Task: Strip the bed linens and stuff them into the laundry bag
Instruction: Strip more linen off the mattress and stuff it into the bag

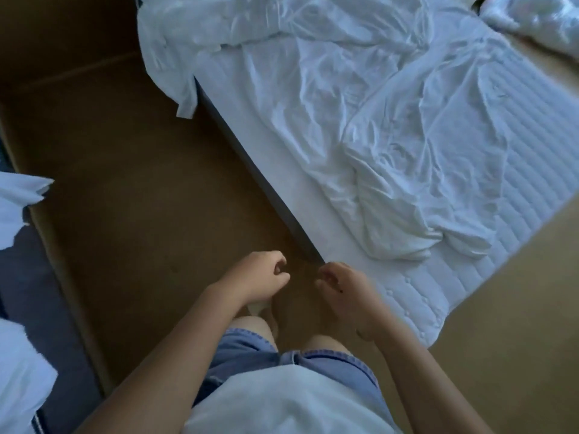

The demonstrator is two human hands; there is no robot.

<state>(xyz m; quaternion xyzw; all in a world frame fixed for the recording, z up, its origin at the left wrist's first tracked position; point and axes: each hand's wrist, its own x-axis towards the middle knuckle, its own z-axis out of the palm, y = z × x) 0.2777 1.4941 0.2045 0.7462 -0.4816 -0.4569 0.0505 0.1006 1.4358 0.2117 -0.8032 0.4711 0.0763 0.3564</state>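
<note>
- Left hand (261,275): held in front of the body, fingers (277,266) loosely curled. No cloth is visible in them.
- Right hand (341,286): beside the left, apart from it, fingers (326,274) loosely curled with the thumb close to them. Nothing is visible in the grip.
- Task item: the white sheet (391,151) lies crumpled on the mattress (539,142). It is already off the near corner and the far side, where the quilted surface shows.
- Key relation: the bunched near end of the sheet lies ahead of and to the right of the right fingers, near but not touching. The mattress corner sits just beyond the right fingertips.
- Long axis: the bed base edge (250,170) runs from just ahead of the right fingers, away and to the left. The sheet follows this line.
- Nearer hand: the right. The left is over the floor (141,198) and would have to cross the edge.
- Further linen (175,57): far ahead of the left fingers, draped over the bed side.
- Containers: no laundry bag can be identified. A white bundle (532,20) lies far ahead to the right; whether it is a bag cannot be told.
- Judgement: stripping is partly done; gathering and bagging remain.
</note>
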